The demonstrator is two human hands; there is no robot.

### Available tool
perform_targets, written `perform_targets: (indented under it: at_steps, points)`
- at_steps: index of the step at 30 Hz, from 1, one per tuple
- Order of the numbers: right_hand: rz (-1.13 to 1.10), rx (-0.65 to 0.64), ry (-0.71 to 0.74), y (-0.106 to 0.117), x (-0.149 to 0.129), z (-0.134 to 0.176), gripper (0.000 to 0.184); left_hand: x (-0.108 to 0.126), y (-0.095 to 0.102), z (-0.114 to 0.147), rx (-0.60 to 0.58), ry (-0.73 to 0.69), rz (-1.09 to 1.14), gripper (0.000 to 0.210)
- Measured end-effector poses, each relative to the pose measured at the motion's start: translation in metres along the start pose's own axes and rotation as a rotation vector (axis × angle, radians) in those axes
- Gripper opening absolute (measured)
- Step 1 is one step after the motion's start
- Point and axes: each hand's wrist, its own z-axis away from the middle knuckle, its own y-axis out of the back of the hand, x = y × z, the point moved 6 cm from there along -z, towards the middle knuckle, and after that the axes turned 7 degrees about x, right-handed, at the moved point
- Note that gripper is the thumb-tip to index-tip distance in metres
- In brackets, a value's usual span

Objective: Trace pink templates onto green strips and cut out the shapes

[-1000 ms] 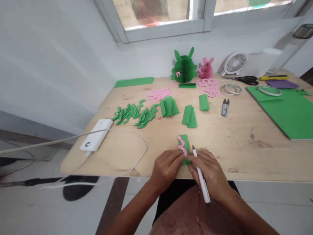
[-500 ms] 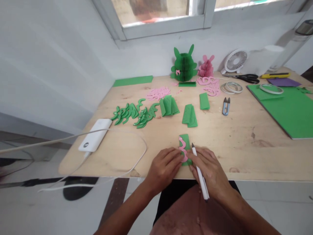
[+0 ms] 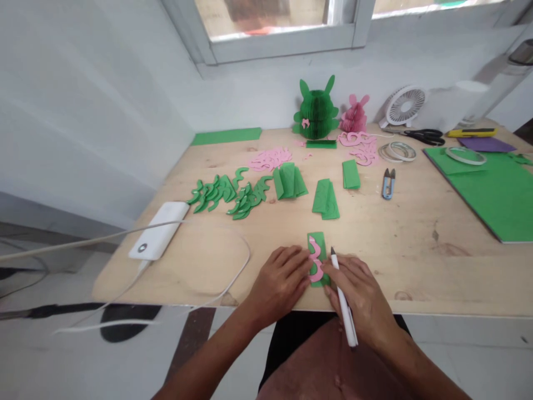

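Since the earlier frame, the left hand (image 3: 278, 284) has uncovered the lower lobe of the pink cutout (image 3: 316, 270). I see its fingers extended, ungrasping; the right hand (image 3: 365, 291) grasps a white pen (image 3: 343, 303). Between the hands, the cutout lies on green paper (image 3: 322, 249); folded papers (image 3: 326, 199) lie beyond.

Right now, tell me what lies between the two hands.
In the head view, a green paper lies between the left hand and right hand, with a pink cutout on top.
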Motion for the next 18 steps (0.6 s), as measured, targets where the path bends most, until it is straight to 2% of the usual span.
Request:
perform_targets:
  at_steps: [8, 18]
  points:
    - [0.001, 0.005, -0.004, 0.0009, -0.0006, -0.0007, 0.043, 0.0014, 0.0014, -0.0063, -0.046, -0.002, 0.022, 0.026]
    - [0.003, 0.001, 0.013, -0.0013, 0.0010, 0.0027, 0.043, 0.0022, -0.0033, -0.0016, -0.089, 0.007, -0.001, 0.031]
